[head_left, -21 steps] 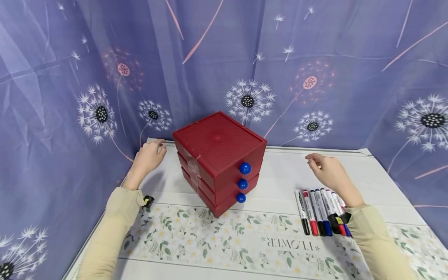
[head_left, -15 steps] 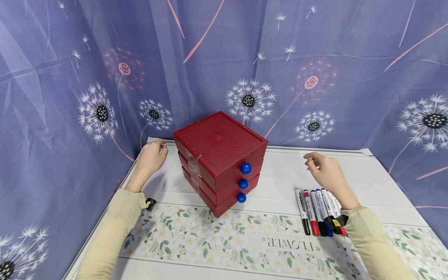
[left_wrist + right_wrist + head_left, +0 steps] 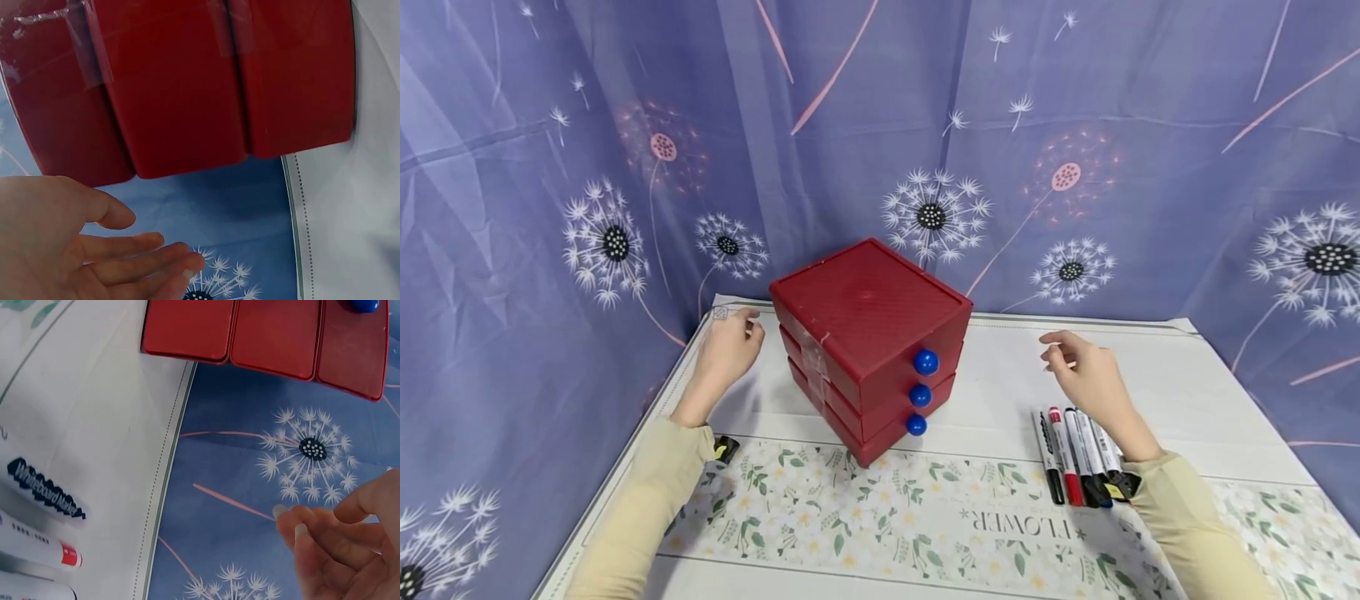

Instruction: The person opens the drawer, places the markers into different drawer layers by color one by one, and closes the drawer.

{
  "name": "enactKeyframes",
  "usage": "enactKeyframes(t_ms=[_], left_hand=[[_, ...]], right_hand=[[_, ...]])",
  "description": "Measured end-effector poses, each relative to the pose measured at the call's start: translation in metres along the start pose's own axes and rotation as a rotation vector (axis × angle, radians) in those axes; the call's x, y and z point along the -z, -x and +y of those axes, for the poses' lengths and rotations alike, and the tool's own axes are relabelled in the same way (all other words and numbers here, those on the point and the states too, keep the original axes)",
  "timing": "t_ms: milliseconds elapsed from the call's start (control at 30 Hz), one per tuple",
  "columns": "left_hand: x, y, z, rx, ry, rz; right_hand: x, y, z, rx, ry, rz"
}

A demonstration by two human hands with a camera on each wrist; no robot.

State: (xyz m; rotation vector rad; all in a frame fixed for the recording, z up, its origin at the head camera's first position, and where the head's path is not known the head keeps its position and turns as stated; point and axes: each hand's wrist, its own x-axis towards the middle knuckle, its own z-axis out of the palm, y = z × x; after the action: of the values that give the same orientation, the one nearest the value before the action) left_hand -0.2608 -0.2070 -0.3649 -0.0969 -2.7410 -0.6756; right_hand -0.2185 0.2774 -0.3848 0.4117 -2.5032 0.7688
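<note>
While the boxy red three-drawer cabinet with round blue knobs stays put on the white table, both your hands edge inward: your left hand just left of it, your right hand farther off to its right. Each grip is loosely bent, holding nothing, so cabinet and white, coloured-cap whiteboard markers, lying right of it, remain ungrasped.

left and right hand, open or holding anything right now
Left hand: open, fingers relaxed, holding nothing.
Right hand: open, fingers loosely curled, holding nothing.
</note>
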Motion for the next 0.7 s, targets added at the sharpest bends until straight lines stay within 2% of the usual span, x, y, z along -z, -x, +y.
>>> enactKeyframes(t_ms=[233,500,700], left_hand=[[-0.001,0.011,0.004,0.025,0.015,0.018],[-0.004,0.028,0.017,0.096,0.048,-0.001],[-0.006,0.037,0.025,0.080,0.050,0.046]], right_hand=[[-0.005,0.001,-0.006,0.014,-0.039,0.027],[-0.009,0.003,-0.011,0.041,-0.075,0.044],[-0.012,0.004,-0.018,0.034,-0.101,0.025]])
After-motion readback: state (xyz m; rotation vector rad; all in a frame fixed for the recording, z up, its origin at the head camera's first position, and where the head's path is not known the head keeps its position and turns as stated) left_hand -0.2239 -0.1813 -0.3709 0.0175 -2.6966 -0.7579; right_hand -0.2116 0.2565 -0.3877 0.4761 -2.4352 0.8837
